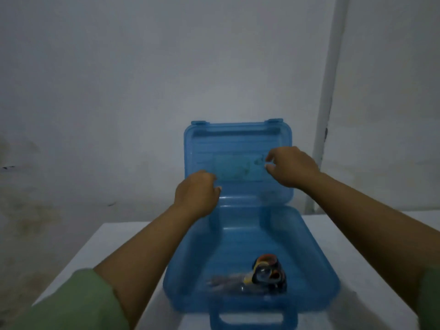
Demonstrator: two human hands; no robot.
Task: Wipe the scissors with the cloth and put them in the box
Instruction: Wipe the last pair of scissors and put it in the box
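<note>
A translucent blue plastic box (316,263) stands open on the white table, its lid (238,144) upright at the back. Scissors (259,275) with dark, colourful handles lie inside near the front, blades pointing left. My left hand (196,194) is in front of the lid's lower left part, fingers curled. My right hand (291,166) hovers before the lid's right side, fingers bent and apart, nothing seen in it. Whether either hand touches the lid is unclear. No cloth is in view.
The white table (104,246) ends on the left, with a drop beyond it. A grey wall rises close behind the box, and a white pipe (326,103) runs up it at the right. The box's handle (252,317) faces me.
</note>
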